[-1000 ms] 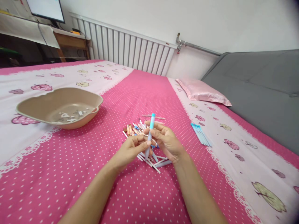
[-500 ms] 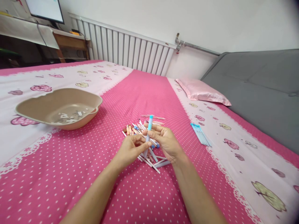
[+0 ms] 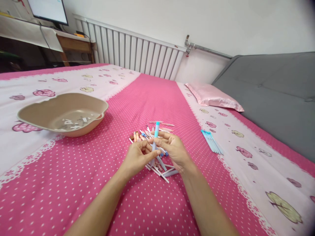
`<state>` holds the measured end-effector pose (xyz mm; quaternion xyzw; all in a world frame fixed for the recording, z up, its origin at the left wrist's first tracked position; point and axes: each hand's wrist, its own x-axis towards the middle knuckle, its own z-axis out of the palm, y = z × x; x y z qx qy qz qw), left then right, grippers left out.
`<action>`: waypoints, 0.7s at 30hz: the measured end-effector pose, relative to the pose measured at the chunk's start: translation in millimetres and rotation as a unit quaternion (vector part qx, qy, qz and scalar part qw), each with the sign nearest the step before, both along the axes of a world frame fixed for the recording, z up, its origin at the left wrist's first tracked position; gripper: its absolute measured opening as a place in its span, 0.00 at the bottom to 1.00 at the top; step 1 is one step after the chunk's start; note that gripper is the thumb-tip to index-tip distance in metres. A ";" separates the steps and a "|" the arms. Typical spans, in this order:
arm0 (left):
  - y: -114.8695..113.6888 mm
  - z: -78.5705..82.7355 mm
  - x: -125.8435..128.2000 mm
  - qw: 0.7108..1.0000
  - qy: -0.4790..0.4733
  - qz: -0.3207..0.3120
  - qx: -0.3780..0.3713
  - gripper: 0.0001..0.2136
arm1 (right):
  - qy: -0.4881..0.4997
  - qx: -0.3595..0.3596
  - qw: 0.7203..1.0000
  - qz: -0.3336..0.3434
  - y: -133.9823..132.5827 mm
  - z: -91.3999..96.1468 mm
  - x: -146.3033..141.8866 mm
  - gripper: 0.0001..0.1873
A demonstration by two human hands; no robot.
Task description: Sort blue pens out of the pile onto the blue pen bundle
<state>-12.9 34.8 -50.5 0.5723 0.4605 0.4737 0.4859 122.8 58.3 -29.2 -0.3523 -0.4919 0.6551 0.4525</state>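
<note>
A pale blue pen [image 3: 156,130] with a brighter blue end stands nearly upright between my hands. My left hand [image 3: 139,155] pinches its lower part between thumb and fingers. Higher up, the fingers and thumb of my right hand [image 3: 173,148] close on the same pen. Below and behind both hands lies a loose pile of pen parts [image 3: 164,178]: white sticks, grey-blue barrels, and pieces with orange, brown and blue ends. My hands hide part of this pile. To the right, several matching blue pens [image 3: 212,142] lie side by side in a row.
A beige basin [image 3: 61,109] holding small white and grey bits sits on the bed at the left. Pink dotted bedding [image 3: 157,95] spreads under everything. A pink pillow [image 3: 214,95] lies against the grey headboard [image 3: 273,88]. A white radiator [image 3: 130,46] stands behind the bed.
The pen's top has shifted slightly left and stands a little more upright. Both hands keep hold of it almost in the same place.
</note>
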 end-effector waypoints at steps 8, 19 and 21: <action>0.6 3.7 -0.4 0.986 -0.106 0.130 -0.016 0.16 | -0.097 0.078 0.972 -0.197 14.2 -3.6 12.3 0.12; 3.5 -3.3 -3.0 0.989 -0.045 0.144 -0.001 0.15 | -0.567 0.126 0.813 -0.037 20.6 -17.1 50.4 0.08; 4.3 -4.2 -3.3 0.989 -0.035 0.141 0.000 0.15 | -0.612 0.125 0.781 -0.018 17.7 -16.1 46.6 0.11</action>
